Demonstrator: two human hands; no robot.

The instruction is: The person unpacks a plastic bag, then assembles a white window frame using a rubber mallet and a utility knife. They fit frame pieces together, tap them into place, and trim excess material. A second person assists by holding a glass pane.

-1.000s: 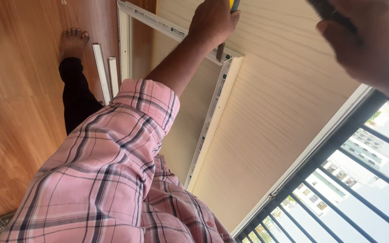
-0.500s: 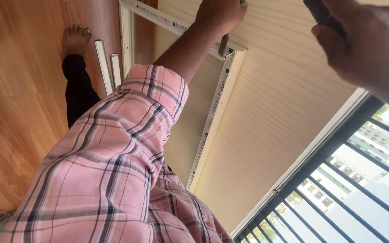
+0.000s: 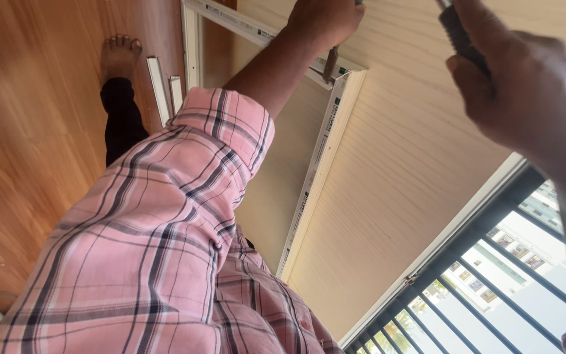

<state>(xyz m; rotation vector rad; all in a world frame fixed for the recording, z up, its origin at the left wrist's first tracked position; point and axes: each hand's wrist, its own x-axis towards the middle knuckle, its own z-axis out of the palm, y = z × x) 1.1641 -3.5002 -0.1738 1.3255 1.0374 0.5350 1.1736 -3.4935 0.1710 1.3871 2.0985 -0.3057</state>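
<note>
Since the earlier frame my right hand [image 3: 525, 92] has dropped lower, fingers wrapped round a dark tool handle [image 3: 454, 29]. My left hand [image 3: 325, 23] pinches a metal bit [image 3: 331, 63] at the white frame corner [image 3: 345, 72]; I judge it could slip there.

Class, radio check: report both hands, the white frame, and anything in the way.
Left hand pressed on white frame corner, thin tool beneath it. Right hand shut on dark handle, off the frame. Nothing between them.

I see left hand [image 3: 325, 19] gripping metal tool [image 3: 331, 64] at corner of white frame [image 3: 322, 157] on beige wall [image 3: 401, 170]. Right hand [image 3: 519, 92] closed round dark handle [image 3: 456, 33]. Pink plaid sleeve [image 3: 165, 223] fills foreground; bare foot [image 3: 119, 56] on wood floor [image 3: 27, 144].
</note>
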